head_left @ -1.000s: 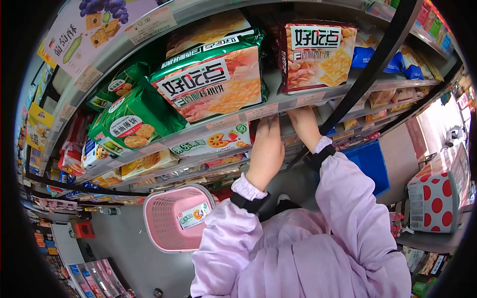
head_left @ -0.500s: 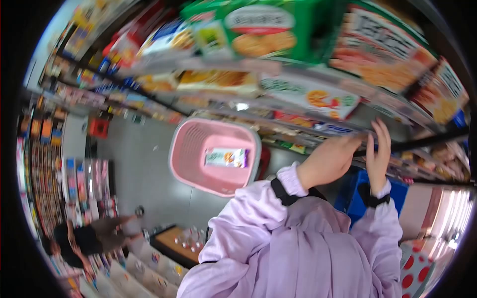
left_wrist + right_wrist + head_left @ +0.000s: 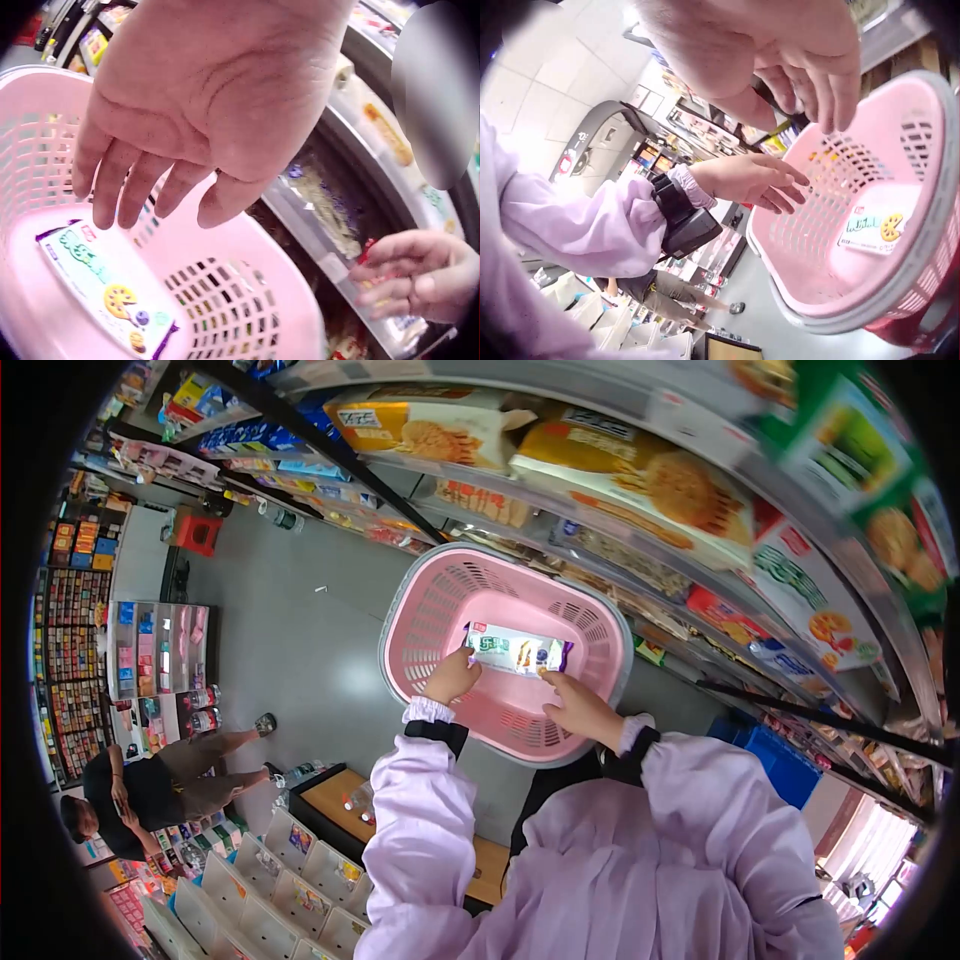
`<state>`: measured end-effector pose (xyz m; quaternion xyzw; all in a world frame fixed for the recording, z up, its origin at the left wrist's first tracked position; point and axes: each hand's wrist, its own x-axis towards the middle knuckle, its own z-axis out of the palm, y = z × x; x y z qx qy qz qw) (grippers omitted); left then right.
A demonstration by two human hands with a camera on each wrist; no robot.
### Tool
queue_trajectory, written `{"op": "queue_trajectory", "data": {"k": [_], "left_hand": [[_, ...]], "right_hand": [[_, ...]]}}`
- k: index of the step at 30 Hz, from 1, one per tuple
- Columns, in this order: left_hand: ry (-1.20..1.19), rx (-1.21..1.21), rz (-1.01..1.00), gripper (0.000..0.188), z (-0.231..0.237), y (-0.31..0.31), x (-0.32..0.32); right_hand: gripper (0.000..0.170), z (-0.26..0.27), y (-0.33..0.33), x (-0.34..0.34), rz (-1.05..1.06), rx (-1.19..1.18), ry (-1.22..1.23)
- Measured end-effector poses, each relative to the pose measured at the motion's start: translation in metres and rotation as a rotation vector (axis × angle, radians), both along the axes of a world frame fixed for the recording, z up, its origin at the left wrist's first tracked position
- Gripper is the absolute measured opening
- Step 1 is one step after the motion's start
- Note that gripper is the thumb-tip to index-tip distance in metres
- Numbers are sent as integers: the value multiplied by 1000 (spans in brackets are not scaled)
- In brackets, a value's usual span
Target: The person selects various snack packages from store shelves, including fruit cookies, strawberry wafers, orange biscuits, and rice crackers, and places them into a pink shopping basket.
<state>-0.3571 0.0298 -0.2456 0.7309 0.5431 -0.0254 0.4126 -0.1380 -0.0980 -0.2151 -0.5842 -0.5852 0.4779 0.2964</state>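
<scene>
Packet [image 3: 518,650] inside pink basket [image 3: 490,607], below my two hands.
The fingers of my left hand [image 3: 450,678] are relaxed and slightly apart, positioned above the packet and clear of it. The fingers of my right hand [image 3: 584,712] are loosely bent, with the thumb apart from them, also over the basket. The white packet with purple ends lies on the basket floor. Biscuit bags [image 3: 645,475] line the shelf beside the basket.
</scene>
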Motion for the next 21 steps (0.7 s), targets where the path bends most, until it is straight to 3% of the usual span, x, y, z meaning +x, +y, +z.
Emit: {"op": "queue_trajectory", "data": {"k": [2,6,8,11,12,13,17,21], "left_hand": [[-18,-46,47,40,-24,24,-11],[52,-100,262,33,-82,45,-14],[89,-129,372,36,-113,44,-14],[190,-168,428,42,-171,46,-19],[206,-183,444,44,-184,46,-20],[211,-38,486,43,-190,43,-18],[69,-172,516,42,-221,44,-20],[152,-300,523,47,-192,51,-7]], "right_hand": [[42,-59,26,-18,-102,-299,-34],[47,-102,53,-21,-329,-756,38],[37,-169,41,-23,-436,-692,-47],[43,-161,58,-21,-419,-807,-172],[42,-173,62,-20,-465,-823,-140],[41,-187,60,-20,-512,-845,-107],[38,-196,66,-19,-571,-884,47],[26,-223,59,-27,-661,-832,135]]}}
